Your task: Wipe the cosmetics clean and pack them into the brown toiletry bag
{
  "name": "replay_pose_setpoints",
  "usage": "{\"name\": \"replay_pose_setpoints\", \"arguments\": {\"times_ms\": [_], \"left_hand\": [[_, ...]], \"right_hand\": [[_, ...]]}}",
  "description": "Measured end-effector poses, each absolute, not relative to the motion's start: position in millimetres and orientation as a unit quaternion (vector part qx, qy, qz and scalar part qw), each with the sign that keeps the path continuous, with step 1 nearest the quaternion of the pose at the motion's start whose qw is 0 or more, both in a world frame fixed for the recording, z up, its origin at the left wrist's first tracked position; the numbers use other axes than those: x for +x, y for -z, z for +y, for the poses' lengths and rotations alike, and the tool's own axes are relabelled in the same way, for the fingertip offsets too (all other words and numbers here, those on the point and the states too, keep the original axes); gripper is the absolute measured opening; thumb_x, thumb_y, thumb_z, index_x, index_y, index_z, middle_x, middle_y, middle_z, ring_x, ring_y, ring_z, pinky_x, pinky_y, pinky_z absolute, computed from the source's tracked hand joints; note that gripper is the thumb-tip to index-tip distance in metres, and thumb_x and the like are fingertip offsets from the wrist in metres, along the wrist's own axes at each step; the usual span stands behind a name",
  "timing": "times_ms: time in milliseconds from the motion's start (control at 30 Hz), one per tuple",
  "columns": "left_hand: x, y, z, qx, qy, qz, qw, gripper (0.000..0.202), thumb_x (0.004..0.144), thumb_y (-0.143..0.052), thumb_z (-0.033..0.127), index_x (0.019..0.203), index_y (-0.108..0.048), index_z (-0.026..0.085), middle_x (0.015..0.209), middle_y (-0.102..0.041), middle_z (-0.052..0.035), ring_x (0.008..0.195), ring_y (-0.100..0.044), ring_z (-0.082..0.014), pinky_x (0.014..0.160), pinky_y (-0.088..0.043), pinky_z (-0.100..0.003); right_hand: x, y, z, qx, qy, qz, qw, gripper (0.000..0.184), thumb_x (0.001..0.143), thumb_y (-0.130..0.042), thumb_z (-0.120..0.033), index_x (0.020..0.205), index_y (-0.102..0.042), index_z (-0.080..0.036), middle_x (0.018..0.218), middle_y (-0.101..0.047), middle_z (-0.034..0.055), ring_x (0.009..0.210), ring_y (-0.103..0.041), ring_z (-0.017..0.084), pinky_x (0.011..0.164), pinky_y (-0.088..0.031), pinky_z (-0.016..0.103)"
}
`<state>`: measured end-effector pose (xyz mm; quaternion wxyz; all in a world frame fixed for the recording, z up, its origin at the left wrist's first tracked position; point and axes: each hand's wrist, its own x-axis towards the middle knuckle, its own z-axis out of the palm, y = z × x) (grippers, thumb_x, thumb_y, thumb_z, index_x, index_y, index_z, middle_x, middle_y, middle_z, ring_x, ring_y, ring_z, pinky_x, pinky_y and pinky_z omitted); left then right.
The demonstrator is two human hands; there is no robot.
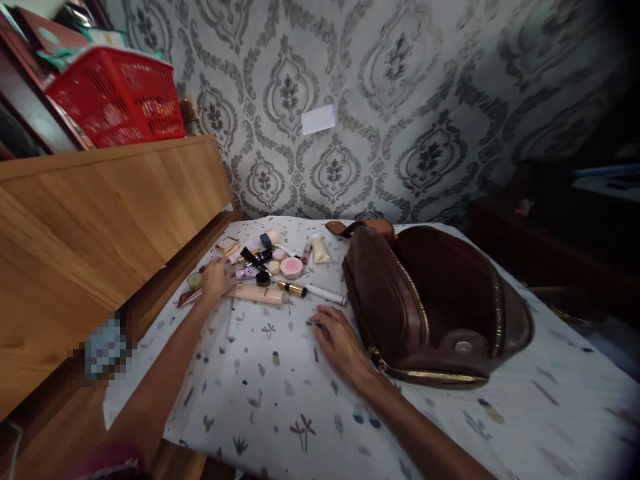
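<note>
My left hand rests at the left end of a spread of cosmetics, fingers apart, touching the items there; its fingertips are partly hidden. Close to it lie a beige tube, a green round pot, a purple-patterned tube and a black tube. Farther right are a pink compact, a gold-and-black lipstick and a white pen-like stick. My right hand lies on the cloth with loosely bent fingers, holding nothing visible, just left of an unzipped brown leather bag.
A printed white cloth covers the table. A wooden panel stands along the left, with a red basket on top. A patterned wall closes off the back. A brown strap lies behind the bag.
</note>
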<state>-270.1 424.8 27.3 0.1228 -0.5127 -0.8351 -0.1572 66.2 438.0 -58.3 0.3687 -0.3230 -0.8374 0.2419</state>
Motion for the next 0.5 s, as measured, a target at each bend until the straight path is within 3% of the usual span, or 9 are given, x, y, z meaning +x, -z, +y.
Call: {"name": "replay_pose_setpoints", "arguments": {"times_ms": [133,333,500], "left_hand": [[-317,-43,438,-0.458,0.059,-0.883,0.089,0.038,0.094,-0.061,0.036,0.127,-0.057,0.017,0.131,-0.058,-0.0107,0.115,-0.06,-0.0262,0.095,-0.052,-0.05],[-348,-50,459,-0.469,-0.065,-0.88,-0.017,0.038,0.093,-0.063,0.036,0.126,-0.058,0.018,0.126,-0.061,-0.0096,0.108,-0.063,-0.0241,0.09,-0.055,-0.045],[-354,-55,463,-0.504,-0.104,-0.857,-0.041,0.036,0.093,-0.062,0.036,0.125,-0.058,0.018,0.127,-0.06,-0.0098,0.11,-0.062,-0.0241,0.091,-0.055,-0.046]], "right_hand": [[68,55,437,-0.327,-0.248,-0.836,0.365,0.024,0.089,-0.049,-0.018,0.099,-0.071,-0.017,0.117,-0.065,0.015,0.113,-0.061,0.028,0.099,-0.049,0.046],[69,53,435,-0.327,-0.259,-0.837,0.354,0.025,0.091,-0.047,-0.017,0.102,-0.069,-0.016,0.121,-0.063,0.0163,0.119,-0.058,0.028,0.103,-0.047,0.047],[70,51,434,-0.328,-0.258,-0.84,0.347,0.024,0.091,-0.048,-0.017,0.102,-0.069,-0.016,0.121,-0.063,0.0153,0.118,-0.058,0.027,0.103,-0.047,0.046]]}}
